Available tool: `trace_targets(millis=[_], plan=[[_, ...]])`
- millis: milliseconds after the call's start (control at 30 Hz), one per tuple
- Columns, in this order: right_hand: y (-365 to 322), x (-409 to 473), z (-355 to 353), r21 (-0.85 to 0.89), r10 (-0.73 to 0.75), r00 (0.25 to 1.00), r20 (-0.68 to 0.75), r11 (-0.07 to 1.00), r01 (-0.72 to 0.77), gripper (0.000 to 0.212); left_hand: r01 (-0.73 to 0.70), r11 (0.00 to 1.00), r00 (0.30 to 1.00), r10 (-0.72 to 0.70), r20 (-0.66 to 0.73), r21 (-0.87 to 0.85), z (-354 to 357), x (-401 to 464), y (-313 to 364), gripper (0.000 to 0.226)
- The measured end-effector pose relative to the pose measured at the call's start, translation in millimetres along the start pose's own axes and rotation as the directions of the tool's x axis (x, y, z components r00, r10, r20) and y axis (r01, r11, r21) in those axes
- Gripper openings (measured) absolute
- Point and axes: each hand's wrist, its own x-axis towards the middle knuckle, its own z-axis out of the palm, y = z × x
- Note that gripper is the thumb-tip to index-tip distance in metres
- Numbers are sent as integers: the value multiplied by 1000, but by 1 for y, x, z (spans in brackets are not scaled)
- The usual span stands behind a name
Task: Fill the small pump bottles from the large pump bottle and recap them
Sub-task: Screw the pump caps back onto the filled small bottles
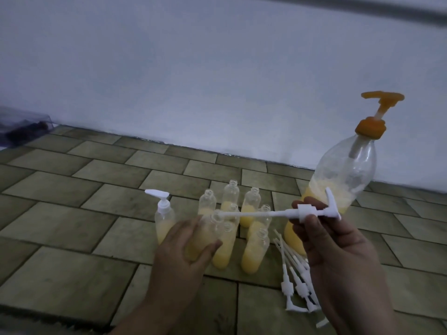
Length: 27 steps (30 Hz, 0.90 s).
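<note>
Gripping small bottle (205,234) in left hand (183,250); pinching white pump cap (307,211) in right hand (338,240), tube tip touching bottle mouth.

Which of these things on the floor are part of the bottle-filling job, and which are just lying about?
Part of the job:
- large pump bottle
- small bottle gripped in the left hand
- white pump cap pinched in the right hand
- open small bottles
- capped small bottle
- spare pump caps

Lying about:
- clear box by the wall
</note>
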Motion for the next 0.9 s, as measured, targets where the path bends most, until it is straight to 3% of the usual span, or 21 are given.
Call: trace_targets(millis=[200,367,600,767,900], plan=[[-8,3,0,-77,18,999,47,997,-14,66,-152,983,988,152,5,105,-5,1,10,45],[-9,9,19,-140,126,973,196,985,-99,26,-241,969,966,234,108,53,-10,3,20,48],[10,18,41,-122,255,922,290,966,-229,34,25,933,970,65,236,-359,-9,1,41,32],[13,25,40,114,350,863,364,903,-415,19,298,794,914,-76,398,-530,-12,1,47,39],[23,27,43,155,347,850,396,887,-435,44,346,750,896,-86,436,-564,-13,2,53,40]])
